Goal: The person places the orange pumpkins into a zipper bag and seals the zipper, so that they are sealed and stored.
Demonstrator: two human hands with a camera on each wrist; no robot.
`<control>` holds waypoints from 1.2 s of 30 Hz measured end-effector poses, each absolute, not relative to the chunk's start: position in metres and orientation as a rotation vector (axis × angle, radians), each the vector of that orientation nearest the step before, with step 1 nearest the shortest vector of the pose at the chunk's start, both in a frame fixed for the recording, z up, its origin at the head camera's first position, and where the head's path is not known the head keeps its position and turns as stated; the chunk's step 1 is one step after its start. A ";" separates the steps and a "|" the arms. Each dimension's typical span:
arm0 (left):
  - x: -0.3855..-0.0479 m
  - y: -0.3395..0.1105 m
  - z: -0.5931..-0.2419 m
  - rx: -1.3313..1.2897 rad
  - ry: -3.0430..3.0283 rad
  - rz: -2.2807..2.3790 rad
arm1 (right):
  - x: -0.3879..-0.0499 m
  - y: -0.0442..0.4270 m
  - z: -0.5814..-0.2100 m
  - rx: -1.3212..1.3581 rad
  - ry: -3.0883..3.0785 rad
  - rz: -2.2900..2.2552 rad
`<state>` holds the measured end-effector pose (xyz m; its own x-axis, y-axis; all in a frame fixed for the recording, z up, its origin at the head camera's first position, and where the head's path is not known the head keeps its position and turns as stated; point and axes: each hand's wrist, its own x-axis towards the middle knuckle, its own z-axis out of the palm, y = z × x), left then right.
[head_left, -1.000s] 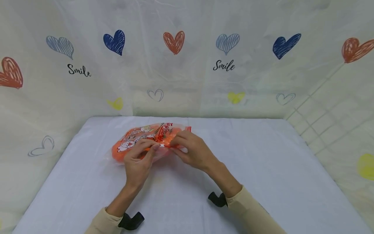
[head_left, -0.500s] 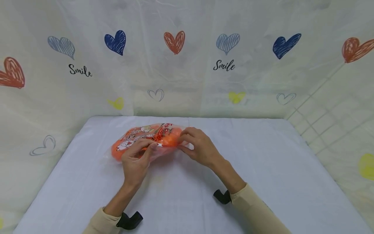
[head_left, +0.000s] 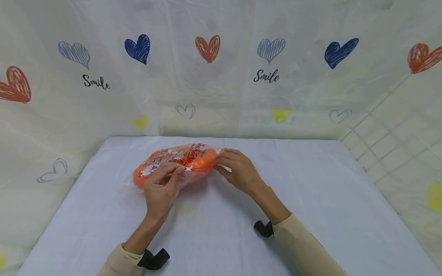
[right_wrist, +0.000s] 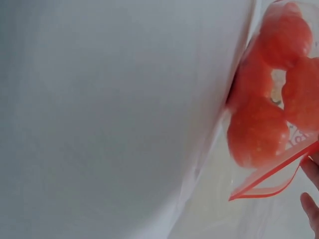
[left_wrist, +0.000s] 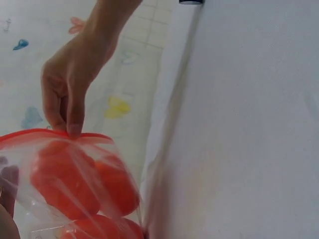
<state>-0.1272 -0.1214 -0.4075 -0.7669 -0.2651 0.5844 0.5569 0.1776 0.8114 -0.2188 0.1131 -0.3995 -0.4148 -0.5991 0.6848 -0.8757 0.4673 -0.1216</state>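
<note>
A clear plastic zip bag (head_left: pixel 197 161) with printed cartoons and red lettering sits at the back left of the table. Rounded orange-red items (left_wrist: pixel 65 184) fill it; their kind is unclear through the plastic. My left hand (head_left: pixel 160 191) pinches the zip edge near its middle. Further right, my right hand (head_left: pixel 239 170) pinches that edge close to the corner, as the left wrist view also shows. In the right wrist view the two red strips (right_wrist: pixel 271 191) of the zip part near one end. Only fingertips (right_wrist: pixel 310 172) of my right hand appear there.
White cloth covers the table (head_left: pixel 310 199). Behind and beside it hangs a pale curtain (head_left: pixel 224 84) printed with hearts and "Smile". Black wrist pieces (head_left: pixel 153 259) stick out from both beige sleeves (head_left: pixel 304 245).
My right hand has slid right along the zip edge, away from the left hand, to the bag's right end. The left hand has stayed nearly in place on the bag.
</note>
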 end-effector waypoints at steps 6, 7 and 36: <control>-0.127 -0.121 -0.406 -0.218 -1.812 -1.647 | -0.220 0.115 -0.399 1.200 -2.173 0.636; -0.127 -0.121 -0.406 -0.215 -1.816 -1.650 | -0.219 0.115 -0.399 1.197 -2.181 0.640; -0.125 -0.121 -0.405 -0.235 -1.882 -1.714 | -0.203 0.087 -0.395 1.233 -2.228 0.831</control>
<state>-0.1250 -0.1210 -0.4050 -0.8180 -0.2461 0.5199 0.4947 0.1603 0.8542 -0.2028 0.0875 -0.3946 -0.4936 -0.5869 0.6418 -0.8638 0.4164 -0.2835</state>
